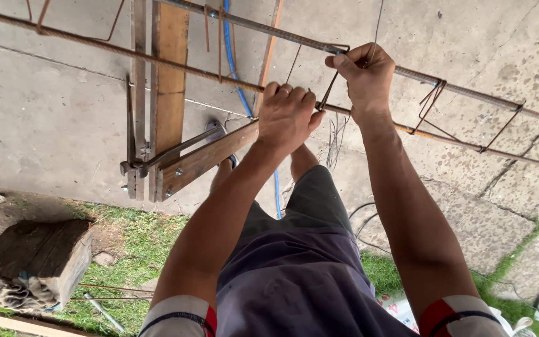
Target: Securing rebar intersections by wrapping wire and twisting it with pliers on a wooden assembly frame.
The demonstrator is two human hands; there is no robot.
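Note:
Two long rusty steel bars run from upper left to right at chest height: the lower bar (157, 59) and the upper bar (263, 26). My left hand (287, 115) is closed around the lower bar. My right hand (364, 75) pinches a bent wire stirrup (330, 87) at the upper bar, where it hooks over both bars. Another stirrup (433, 100) hangs on the bars further right, and more sit further left (212, 37).
A wooden trestle (169, 93) with metal brackets holds the bars at left. A blue hose (229, 50) lies on the concrete slab. A wooden block (38, 249) with a rag sits on the grass at lower left. Loose thin wires (335, 134) lie below the bars.

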